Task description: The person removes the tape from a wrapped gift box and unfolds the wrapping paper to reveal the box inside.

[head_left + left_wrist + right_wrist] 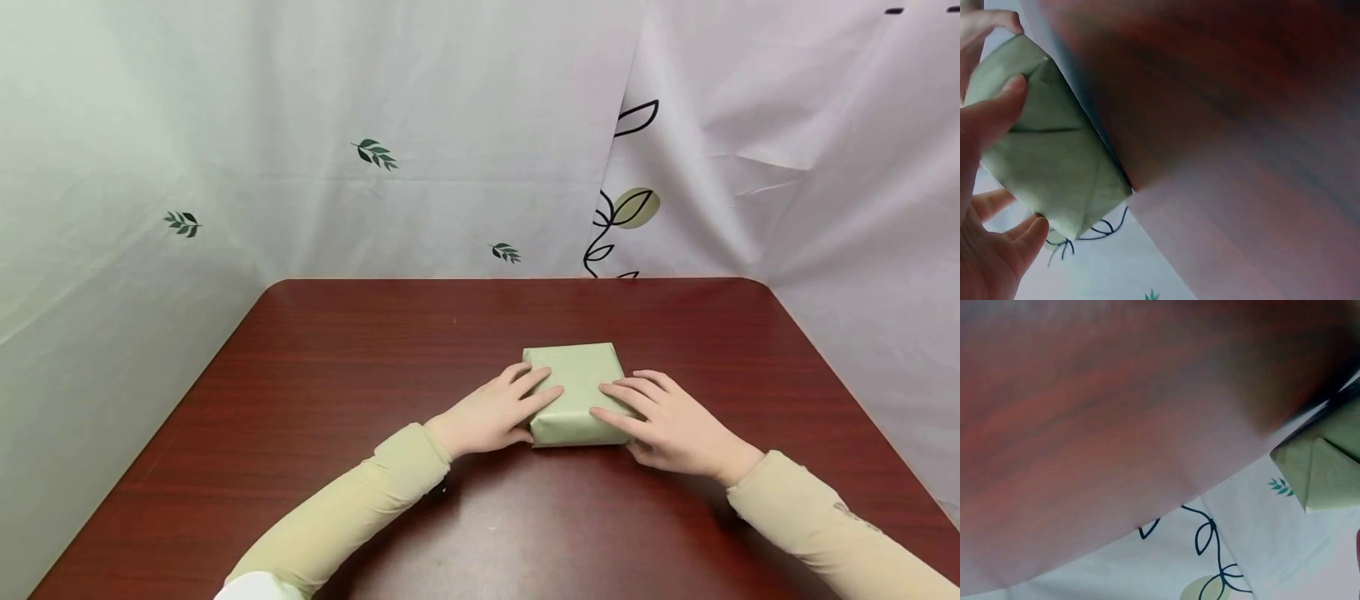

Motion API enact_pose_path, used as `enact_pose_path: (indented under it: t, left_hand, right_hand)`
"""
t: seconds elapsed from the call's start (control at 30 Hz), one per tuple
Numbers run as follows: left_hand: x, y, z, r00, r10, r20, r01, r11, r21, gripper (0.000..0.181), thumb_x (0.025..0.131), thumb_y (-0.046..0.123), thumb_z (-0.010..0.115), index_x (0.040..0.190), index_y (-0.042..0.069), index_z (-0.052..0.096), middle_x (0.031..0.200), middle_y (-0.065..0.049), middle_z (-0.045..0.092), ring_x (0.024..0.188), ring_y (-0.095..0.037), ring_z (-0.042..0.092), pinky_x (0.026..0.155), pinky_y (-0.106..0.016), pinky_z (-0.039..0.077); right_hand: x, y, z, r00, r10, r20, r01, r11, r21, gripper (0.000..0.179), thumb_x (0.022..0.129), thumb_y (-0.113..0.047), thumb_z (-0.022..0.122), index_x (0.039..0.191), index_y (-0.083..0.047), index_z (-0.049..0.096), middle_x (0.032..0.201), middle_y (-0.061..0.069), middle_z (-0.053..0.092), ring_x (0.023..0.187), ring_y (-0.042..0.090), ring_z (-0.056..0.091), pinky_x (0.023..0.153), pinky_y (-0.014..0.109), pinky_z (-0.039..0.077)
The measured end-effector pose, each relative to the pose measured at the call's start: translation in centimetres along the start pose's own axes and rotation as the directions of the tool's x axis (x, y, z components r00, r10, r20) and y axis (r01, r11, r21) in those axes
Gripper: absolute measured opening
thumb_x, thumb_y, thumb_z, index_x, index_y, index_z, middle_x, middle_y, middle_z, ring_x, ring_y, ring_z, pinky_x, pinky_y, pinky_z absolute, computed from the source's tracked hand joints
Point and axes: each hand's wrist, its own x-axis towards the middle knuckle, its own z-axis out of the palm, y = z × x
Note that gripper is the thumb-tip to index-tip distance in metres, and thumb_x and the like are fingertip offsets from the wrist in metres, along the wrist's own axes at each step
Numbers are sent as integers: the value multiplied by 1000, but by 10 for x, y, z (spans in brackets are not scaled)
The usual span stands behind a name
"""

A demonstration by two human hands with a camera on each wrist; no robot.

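Note:
A square box wrapped in pale green paper (577, 373) lies right of the table's middle, between both hands. My left hand (489, 412) grips its left side, with fingertips over the top edge and the thumb low at the near corner. From the right, my right hand (678, 427) holds the opposite side, fingers spread onto the top and thumb tucked low. The left wrist view shows the box's folded paper end (1054, 156), with thumb and fingertips against it. Another folded end (1325, 478) appears at the right edge of the right wrist view, where the right hand is mostly out of frame.
The dark red wood-grain table (360, 358) has rounded far corners. White curtains (450, 100) printed with leaves and black line drawings hang behind it and along both sides. Both forearms wear pale rolled sleeves (352, 508).

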Motion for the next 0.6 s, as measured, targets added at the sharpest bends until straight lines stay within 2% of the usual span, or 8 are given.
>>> enact_pose_path:
  t: [0.07, 0.13, 0.3, 0.43, 0.53, 0.6]
  left_hand:
    - [-1, -4, -2, 1000, -15, 20, 15, 999, -30, 74, 76, 36, 77, 139, 13, 46, 141, -15, 45, 125, -36, 45, 103, -38, 40]
    - [-2, -8, -4, 999, -24, 37, 26, 998, -55, 74, 77, 37, 77, 140, 13, 45, 142, -14, 45, 127, -34, 44, 106, -39, 37]
    - [-6, -15, -9, 999, -30, 31, 34, 989, -145, 72, 79, 34, 75, 141, 13, 44, 142, -12, 45, 130, -28, 43, 109, -39, 33]
    - [-9, -18, -12, 999, -49, 19, 52, 973, -226, 80, 75, 32, 80, 142, 10, 41, 145, -13, 41, 134, -25, 39, 111, -38, 31]
    - [-9, -18, -10, 997, -75, -8, 71, 967, -246, 86, 70, 30, 83, 140, 7, 39, 146, -15, 37, 136, -26, 36, 111, -37, 31]
    - [-7, -18, -7, 995, -93, -47, 78, 966, -247, 85, 69, 27, 85, 137, 5, 39, 144, -17, 36, 135, -28, 37, 110, -36, 32]
  right_hand:
    - [2, 1, 0, 998, -21, -58, 21, 1000, 1, 46, 79, -16, 44, 120, -12, 64, 118, 16, 62, 101, 32, 59, 89, 47, 41]
    - [5, 1, 0, 995, -31, -96, 31, 1000, -4, 44, 82, -18, 39, 117, -13, 65, 116, 16, 63, 99, 32, 60, 87, 47, 41]
    - [9, 2, -2, 992, -4, -124, 4, 1000, 1, 43, 79, -22, 44, 114, -12, 66, 115, 16, 63, 97, 33, 59, 84, 47, 42]
    - [13, 2, -5, 989, 57, -138, -52, 998, 35, 43, 78, -27, 46, 112, -10, 66, 114, 15, 63, 97, 31, 58, 83, 44, 41]
    - [17, 3, -6, 983, 102, -152, -91, 993, 75, 44, 78, -31, 48, 111, -9, 67, 114, 14, 63, 98, 30, 58, 85, 42, 39]
    - [20, 3, -7, 979, 124, -161, -110, 989, 95, 45, 78, -32, 49, 111, -8, 67, 113, 14, 63, 98, 29, 58, 86, 41, 39]
